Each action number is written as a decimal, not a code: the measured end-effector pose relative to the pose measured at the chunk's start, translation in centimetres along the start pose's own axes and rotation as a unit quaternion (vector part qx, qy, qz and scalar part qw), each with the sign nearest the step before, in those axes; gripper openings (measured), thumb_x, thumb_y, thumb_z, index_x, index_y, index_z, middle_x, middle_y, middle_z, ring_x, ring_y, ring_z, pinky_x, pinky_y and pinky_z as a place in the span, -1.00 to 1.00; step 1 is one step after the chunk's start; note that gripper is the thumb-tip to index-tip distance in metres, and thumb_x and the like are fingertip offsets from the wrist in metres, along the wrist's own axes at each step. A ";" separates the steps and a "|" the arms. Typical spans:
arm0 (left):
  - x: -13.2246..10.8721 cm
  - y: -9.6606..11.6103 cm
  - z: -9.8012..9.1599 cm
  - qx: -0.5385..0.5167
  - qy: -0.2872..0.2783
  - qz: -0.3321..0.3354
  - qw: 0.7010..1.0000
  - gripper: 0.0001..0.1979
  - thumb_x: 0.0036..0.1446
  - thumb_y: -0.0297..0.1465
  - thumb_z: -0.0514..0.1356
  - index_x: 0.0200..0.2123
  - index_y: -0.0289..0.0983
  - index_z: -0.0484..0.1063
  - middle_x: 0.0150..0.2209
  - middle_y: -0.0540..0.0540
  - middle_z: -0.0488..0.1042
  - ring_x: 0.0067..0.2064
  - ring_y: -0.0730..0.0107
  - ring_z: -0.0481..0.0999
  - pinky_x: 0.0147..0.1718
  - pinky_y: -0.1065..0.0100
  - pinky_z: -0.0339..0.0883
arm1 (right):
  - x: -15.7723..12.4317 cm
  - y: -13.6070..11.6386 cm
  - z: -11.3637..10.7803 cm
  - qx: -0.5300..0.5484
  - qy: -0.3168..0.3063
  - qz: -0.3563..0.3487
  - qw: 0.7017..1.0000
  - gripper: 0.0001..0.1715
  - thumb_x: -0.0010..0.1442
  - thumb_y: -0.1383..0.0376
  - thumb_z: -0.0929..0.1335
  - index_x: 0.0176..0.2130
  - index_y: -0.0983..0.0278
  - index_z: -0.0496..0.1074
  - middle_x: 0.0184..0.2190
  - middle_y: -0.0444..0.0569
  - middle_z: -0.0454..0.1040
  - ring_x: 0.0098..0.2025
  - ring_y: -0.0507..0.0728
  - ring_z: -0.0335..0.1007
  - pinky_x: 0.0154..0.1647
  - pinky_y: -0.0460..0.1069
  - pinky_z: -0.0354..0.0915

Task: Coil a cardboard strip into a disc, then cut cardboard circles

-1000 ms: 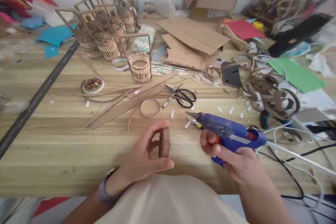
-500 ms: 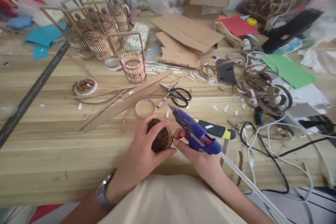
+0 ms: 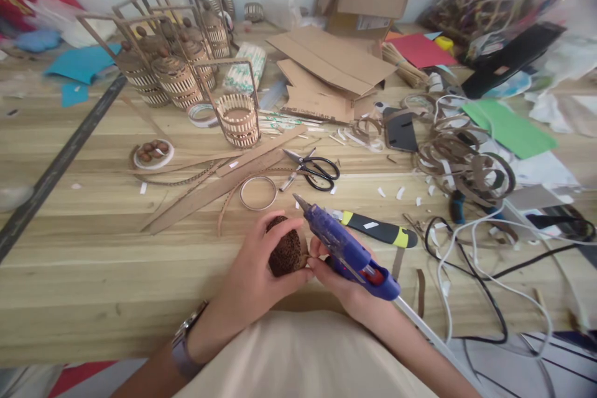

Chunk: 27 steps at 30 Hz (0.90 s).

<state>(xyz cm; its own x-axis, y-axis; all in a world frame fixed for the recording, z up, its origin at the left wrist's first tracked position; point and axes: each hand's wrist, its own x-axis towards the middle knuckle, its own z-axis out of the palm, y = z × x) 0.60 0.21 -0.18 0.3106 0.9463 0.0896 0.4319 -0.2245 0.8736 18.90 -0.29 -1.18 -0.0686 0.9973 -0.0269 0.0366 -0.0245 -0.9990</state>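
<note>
My left hand [image 3: 259, 264] is closed around a round coil of brown corrugated cardboard [image 3: 285, 249], its honeycomb face turned up. In my right hand [image 3: 347, 283] is a blue hot glue gun [image 3: 347, 249], nozzle pointing up and left, with a clear glue stick [image 3: 426, 329] running out of its back. Thumb and forefinger of that hand pinch at the coil's right edge; the glue gun's tip is just above the coil and apart from it. Beyond the hands lie a metal ring [image 3: 258, 193] and black-handled scissors [image 3: 319, 171]. A utility knife [image 3: 377, 229] rests behind the glue gun.
Bamboo-stick lanterns with cardboard handles [image 3: 180, 78] stand at the back left, near an open one [image 3: 237, 118]. A small dish of brown beads [image 3: 153, 154] sits left. Flat cardboard [image 3: 331, 59] lies at the back. Cables [image 3: 494, 273] and curled cardboard strips [image 3: 466, 149] clutter the right.
The glue gun has tilted and shifted slightly, its back end lower and its nozzle a little further left. The coil has moved slightly down; both hands keep their grip.
</note>
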 end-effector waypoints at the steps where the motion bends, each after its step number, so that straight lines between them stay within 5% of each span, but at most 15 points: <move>1: 0.0 0.1 -0.1 0.010 0.005 0.002 1.000 -0.45 0.19 -0.24 0.34 0.22 -0.04 0.29 0.27 -0.22 0.25 0.34 -0.09 0.25 0.26 -0.10 0.23 | 0.1 0.0 0.0 0.000 0.001 -0.003 1.000 -0.82 0.06 0.38 0.48 -0.34 0.14 0.44 -0.38 -0.14 0.52 -0.41 0.10 0.45 -0.38 0.01 0.41; 11: -0.1 0.3 -0.5 0.133 0.055 0.083 0.986 -0.54 0.24 -0.30 0.31 0.17 -0.04 0.30 0.31 -0.24 0.13 0.30 -0.12 0.27 0.22 -0.10 0.23 | 0.3 -1.5 0.4 0.026 0.015 0.008 1.000 -0.82 0.03 0.37 0.48 -0.37 0.15 0.42 -0.41 -0.13 0.54 -0.40 0.11 0.49 -0.36 0.00 0.48; 17: -0.2 -0.1 -0.6 0.177 0.086 0.103 0.975 -0.51 0.23 -0.32 0.32 0.18 -0.05 0.27 0.32 -0.23 0.13 0.30 -0.08 0.26 0.23 -0.05 0.22 | 0.7 -1.8 -1.0 0.007 0.017 -0.058 0.998 -0.80 0.10 0.19 0.52 -0.41 0.16 0.46 -0.43 -0.09 0.54 -0.38 0.13 0.49 -0.33 0.01 0.45; 22: -0.3 -0.6 -1.3 0.177 0.093 0.142 0.969 -0.36 0.23 -0.36 0.32 0.29 -0.05 0.12 0.31 -0.27 0.17 0.32 -0.04 0.23 0.27 -0.06 0.17 | 0.7 -2.0 -5.4 0.006 -0.081 -0.014 0.997 -0.46 0.05 -0.21 0.49 -0.23 0.14 0.58 -0.36 0.00 0.58 -0.37 0.19 0.51 -0.38 0.04 0.46; 24: -0.3 -0.8 -1.5 0.167 0.080 0.155 0.970 -0.31 0.23 -0.36 0.32 0.33 -0.06 0.07 0.31 -0.29 0.18 0.33 -0.05 0.22 0.28 -0.09 0.16 | 0.5 -2.0 -7.1 0.008 -0.137 0.032 0.990 -0.42 0.03 -0.19 0.52 -0.13 0.14 0.60 -0.37 0.01 0.58 -0.40 0.19 0.51 -0.43 0.03 0.44; 27: -0.1 -0.8 -1.8 0.161 0.064 0.170 0.970 -0.30 0.23 -0.37 0.32 0.33 -0.06 0.07 0.31 -0.30 0.19 0.33 -0.06 0.23 0.27 -0.11 0.17 | 0.2 -2.3 -8.4 -0.018 -0.196 0.065 0.978 -0.55 0.06 -0.10 0.53 -0.27 0.19 0.62 -0.39 0.05 0.57 -0.40 0.20 0.51 -0.42 0.02 0.43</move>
<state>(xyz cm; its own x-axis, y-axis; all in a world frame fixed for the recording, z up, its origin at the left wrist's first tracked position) -1.31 0.67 -0.01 0.3823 0.8219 0.4223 0.5721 -0.5694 0.5903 27.17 0.56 1.42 -0.4377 0.8826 -0.1715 0.1043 -0.1396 -0.9847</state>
